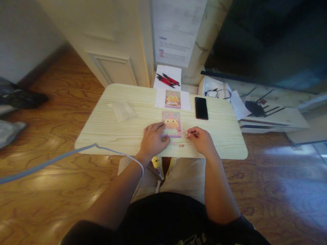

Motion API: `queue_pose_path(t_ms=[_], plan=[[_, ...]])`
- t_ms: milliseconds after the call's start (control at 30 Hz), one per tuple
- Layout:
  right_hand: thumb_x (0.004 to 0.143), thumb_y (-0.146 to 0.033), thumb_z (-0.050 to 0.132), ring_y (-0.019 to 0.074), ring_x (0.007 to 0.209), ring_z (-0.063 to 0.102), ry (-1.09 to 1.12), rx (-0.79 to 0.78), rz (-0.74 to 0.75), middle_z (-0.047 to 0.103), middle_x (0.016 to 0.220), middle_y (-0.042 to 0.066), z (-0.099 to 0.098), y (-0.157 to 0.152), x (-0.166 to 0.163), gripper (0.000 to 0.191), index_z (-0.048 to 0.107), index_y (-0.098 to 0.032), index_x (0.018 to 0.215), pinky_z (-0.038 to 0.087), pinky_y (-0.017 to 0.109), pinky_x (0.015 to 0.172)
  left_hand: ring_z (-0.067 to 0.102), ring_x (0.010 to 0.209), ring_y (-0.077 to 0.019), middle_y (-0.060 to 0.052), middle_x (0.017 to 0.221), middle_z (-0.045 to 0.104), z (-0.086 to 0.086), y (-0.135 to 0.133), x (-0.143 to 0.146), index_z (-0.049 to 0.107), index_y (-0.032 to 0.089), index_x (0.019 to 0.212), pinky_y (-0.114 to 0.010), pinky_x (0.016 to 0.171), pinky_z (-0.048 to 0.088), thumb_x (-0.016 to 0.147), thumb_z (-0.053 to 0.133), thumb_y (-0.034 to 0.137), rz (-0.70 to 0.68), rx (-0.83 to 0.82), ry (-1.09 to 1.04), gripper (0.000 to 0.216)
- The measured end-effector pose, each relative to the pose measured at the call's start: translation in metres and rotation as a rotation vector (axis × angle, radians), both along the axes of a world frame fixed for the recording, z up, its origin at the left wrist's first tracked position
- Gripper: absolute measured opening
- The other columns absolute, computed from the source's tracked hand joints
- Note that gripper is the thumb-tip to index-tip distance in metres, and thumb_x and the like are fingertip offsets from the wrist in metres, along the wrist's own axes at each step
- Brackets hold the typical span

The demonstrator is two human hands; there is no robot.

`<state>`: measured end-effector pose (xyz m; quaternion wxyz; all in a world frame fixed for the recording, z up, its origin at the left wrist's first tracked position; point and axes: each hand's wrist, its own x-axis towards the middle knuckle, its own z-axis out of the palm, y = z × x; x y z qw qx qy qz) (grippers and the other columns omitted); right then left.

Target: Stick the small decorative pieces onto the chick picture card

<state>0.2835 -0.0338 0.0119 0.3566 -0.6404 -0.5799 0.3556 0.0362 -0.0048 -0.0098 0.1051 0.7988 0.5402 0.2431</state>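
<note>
A card [171,119] with a yellow cartoon figure in a pink hat lies near the middle of the table. My left hand [154,139] rests on its left edge and lower left corner, fingers spread. Just right of the card, my right hand [201,139] pinches a small pink piece [186,132] between thumb and finger. Its exact shape is too small to tell. A few small pinkish pieces [181,145] lie on the table below the card. Beyond it, a matching picture [173,99] sits on a white sheet [186,101].
A black phone [201,108] lies at the right, a crumpled clear bag [123,110] at the left. Red pens [167,80] are on paper behind the table [102,132]. Glasses [218,93] and a router [255,108] stand behind right. A grey cable [63,158] crosses my left wrist.
</note>
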Motion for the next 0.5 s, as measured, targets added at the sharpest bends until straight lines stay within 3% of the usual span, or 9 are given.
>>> queue_pose_path(t_ms=[267, 500], plan=[[0.090, -0.024, 0.065, 0.0200, 0.092, 0.073, 0.002, 0.043, 0.061, 0.078, 0.102, 0.003, -0.0083, -0.0010, -0.0030, 0.019, 0.075, -0.025, 0.106, 0.057, 0.035, 0.087, 0.055, 0.131, -0.0307, -0.006, 0.144, 0.063, 0.0031, -0.0003, 0.0005, 0.065, 0.023, 0.134, -0.049, 0.114, 0.040, 0.086, 0.062, 0.036, -0.010, -0.009, 0.003, 0.049], [0.088, -0.018, 0.065, 0.0184, 0.089, 0.073, -0.020, 0.030, 0.053, 0.079, 0.099, 0.002, 0.0014, 0.0005, -0.0068, 0.021, 0.077, -0.024, 0.105, 0.057, 0.033, 0.084, 0.054, 0.133, -0.0315, -0.007, 0.146, 0.061, 0.0038, -0.0006, 0.0005, 0.066, 0.023, 0.134, -0.049, 0.115, 0.039, 0.086, 0.062, 0.036, -0.015, -0.006, -0.002, 0.049]])
